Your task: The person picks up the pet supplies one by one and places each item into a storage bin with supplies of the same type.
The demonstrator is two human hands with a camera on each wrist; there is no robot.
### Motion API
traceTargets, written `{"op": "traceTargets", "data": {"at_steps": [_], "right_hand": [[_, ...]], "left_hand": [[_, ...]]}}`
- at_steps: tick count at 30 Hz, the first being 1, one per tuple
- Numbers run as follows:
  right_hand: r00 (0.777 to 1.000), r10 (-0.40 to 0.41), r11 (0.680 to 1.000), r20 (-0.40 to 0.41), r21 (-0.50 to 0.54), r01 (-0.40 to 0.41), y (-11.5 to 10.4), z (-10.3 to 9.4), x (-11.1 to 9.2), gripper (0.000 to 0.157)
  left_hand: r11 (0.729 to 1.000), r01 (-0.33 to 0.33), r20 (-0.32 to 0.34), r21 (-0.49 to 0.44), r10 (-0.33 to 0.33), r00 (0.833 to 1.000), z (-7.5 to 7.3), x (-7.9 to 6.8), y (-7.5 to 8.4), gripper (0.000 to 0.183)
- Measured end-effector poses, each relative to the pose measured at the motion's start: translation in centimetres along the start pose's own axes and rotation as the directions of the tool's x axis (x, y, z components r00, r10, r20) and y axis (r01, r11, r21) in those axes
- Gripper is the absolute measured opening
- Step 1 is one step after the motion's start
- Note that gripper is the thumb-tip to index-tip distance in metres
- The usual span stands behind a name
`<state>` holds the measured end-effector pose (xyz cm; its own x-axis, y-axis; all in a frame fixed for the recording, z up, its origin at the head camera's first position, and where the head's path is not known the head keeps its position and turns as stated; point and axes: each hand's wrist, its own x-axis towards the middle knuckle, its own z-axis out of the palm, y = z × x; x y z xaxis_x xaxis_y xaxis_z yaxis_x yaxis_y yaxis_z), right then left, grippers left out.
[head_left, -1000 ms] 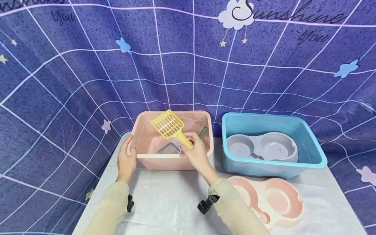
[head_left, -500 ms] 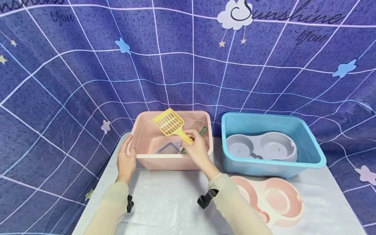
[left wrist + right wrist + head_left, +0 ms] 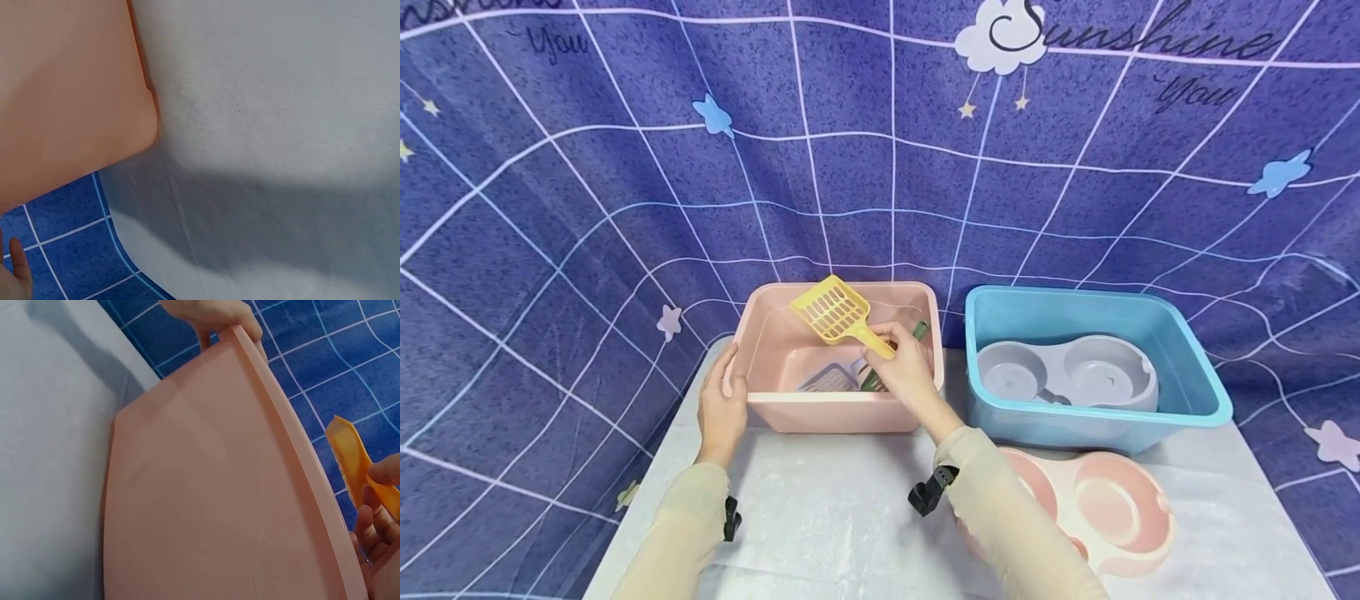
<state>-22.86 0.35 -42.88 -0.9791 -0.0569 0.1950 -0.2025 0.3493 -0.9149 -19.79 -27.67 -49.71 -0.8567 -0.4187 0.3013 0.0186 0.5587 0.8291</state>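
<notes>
My right hand (image 3: 904, 371) pinches the handle of a yellow slotted litter scoop (image 3: 831, 310), its slotted head raised over the pink litter box (image 3: 835, 413). In the right wrist view the thumb and fingertips close on the yellow scoop (image 3: 347, 453) beside the box rim. My left hand (image 3: 722, 408) holds the box's left front corner, thumb at the front and fingers along the left side. Inside the box lie a greyish-purple slotted scoop (image 3: 831, 379) and a green-handled tool (image 3: 920, 331), partly hidden by my right hand.
Right of the pink box stands a blue litter box (image 3: 1097, 421) with a grey double bowl (image 3: 1052, 360) inside. A pink double bowl (image 3: 1067, 475) lies in front, partly covered by my right sleeve. A patterned blue curtain (image 3: 850, 167) hangs behind the white table (image 3: 820, 517).
My right hand has shifted slightly up and to the right with the yellow scoop, uncovering more of the green tool. The left hand stays on the box corner.
</notes>
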Motion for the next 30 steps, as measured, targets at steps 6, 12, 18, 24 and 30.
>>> {"op": "traceTargets", "data": {"at_steps": [6,12,18,24,30], "right_hand": [[1.000,-0.003,0.999,0.018,-0.041,0.004,0.3,-0.2,0.5,0.031],[0.999,0.008,1.000,0.040,-0.007,-0.008,0.6,-0.3,0.7,0.030],[1.000,0.000,1.000,0.028,-0.008,0.000,1.0,-0.1,0.6,0.030],[1.000,-0.010,1.000,0.029,-0.019,0.011,1.1,0.0,0.5,0.032],[0.999,-0.014,0.998,0.044,-0.054,0.017,1.2,0.0,0.6,0.033]], "left_hand": [[1.000,-0.006,0.000,-0.005,0.006,1.000,0.1,0.0,0.1,0.046],[1.000,-0.001,-0.005,-0.007,0.001,1.000,0.0,0.0,-0.1,0.047],[1.000,0.000,-0.003,-0.010,0.000,1.000,0.0,0.0,-0.1,0.046],[1.000,0.000,-0.001,-0.005,0.000,1.000,0.0,-0.1,-0.1,0.046],[1.000,0.004,-0.006,-0.004,-0.004,1.000,0.0,-0.1,-0.1,0.046]]}}
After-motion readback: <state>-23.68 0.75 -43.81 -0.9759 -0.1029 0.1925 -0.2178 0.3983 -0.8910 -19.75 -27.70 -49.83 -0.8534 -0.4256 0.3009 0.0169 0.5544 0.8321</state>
